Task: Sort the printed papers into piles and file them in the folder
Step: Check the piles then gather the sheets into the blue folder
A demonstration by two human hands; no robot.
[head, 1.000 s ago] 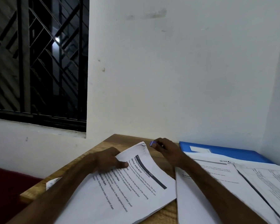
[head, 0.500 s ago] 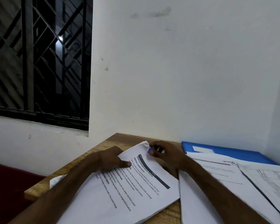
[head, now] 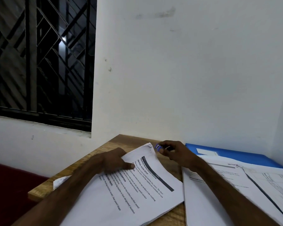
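Note:
A stack of printed papers lies slanted on the wooden table, its far corner curled up. My left hand rests on the stack's left edge, thumb pressing the top sheet. My right hand grips a small blue stapler, held just right of the curled corner and apart from it. A blue folder lies flat at the back right against the wall. More printed sheets overlap the folder's near edge.
White walls close the table at the back and the right. A barred window is at upper left. A small white scrap lies near the table's left edge. A dark red surface sits lower left, below the table.
My right hand has drawn the blue stapler back to the right, off the stack's curled corner. My left hand still presses the same spot.

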